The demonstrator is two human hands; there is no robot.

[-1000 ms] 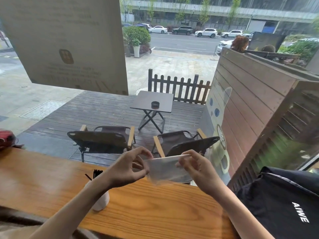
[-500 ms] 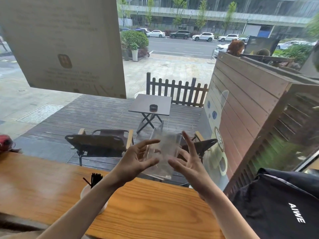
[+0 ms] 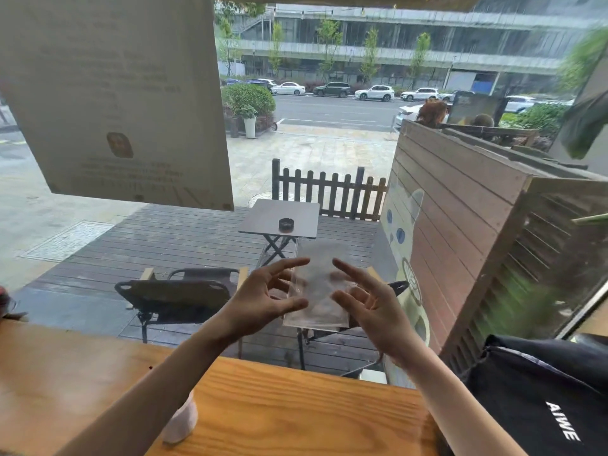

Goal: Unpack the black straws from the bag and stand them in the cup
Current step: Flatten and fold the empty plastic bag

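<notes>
I hold an empty-looking clear plastic bag (image 3: 317, 291) upright in the air above the far edge of the wooden counter (image 3: 296, 409). My left hand (image 3: 263, 299) touches its left edge and my right hand (image 3: 370, 302) its right edge, with the fingers of both spread wide. Some right fingertips show through the plastic. The white cup (image 3: 181, 421) stands on the counter under my left forearm, which hides its rim. No black straws are visible now.
A black bag printed AIWE (image 3: 543, 396) lies on the counter's right end. A window pane rises right behind the counter, with a patio table and chairs outside. A red object (image 3: 5, 299) peeks in at the left edge.
The bag went from lying flat, pinched between both hands, to standing upright. Both hands rose and their fingers opened out. The straws seen in the cup earlier are now behind my left arm.
</notes>
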